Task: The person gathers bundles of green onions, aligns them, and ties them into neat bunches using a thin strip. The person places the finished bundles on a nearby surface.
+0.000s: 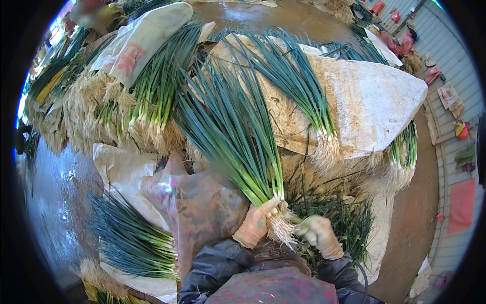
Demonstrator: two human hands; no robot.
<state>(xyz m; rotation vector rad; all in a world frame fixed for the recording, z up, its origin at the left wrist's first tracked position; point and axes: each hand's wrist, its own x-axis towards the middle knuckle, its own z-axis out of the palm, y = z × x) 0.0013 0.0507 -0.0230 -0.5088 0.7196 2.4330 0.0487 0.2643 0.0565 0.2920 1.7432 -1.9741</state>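
My left hand [255, 224], in a stained pale glove, grips a bunch of green onions [243, 152] just above the roots. The dark green leaves fan away from me to the upper left, and the white roots [281, 228] hang below the grip. Beside those roots is my right hand [322, 235], also gloved, with its fingers curled. A pale green strip [298, 222] shows at its fingertips, but blur hides whether the fingers hold it. A patterned plastic covering [212, 201] lies over my lap, under the bunch.
A smaller onion bunch [303, 91] lies ahead on a stained woven sheet [364, 102]. Rooted onions [159, 102] are piled at the left under a white sack [152, 38]. Trimmed stalks [133, 239] lie at my left. Loose leaves [341, 216] cover the ground at my right. The floor [60, 197] is wet.
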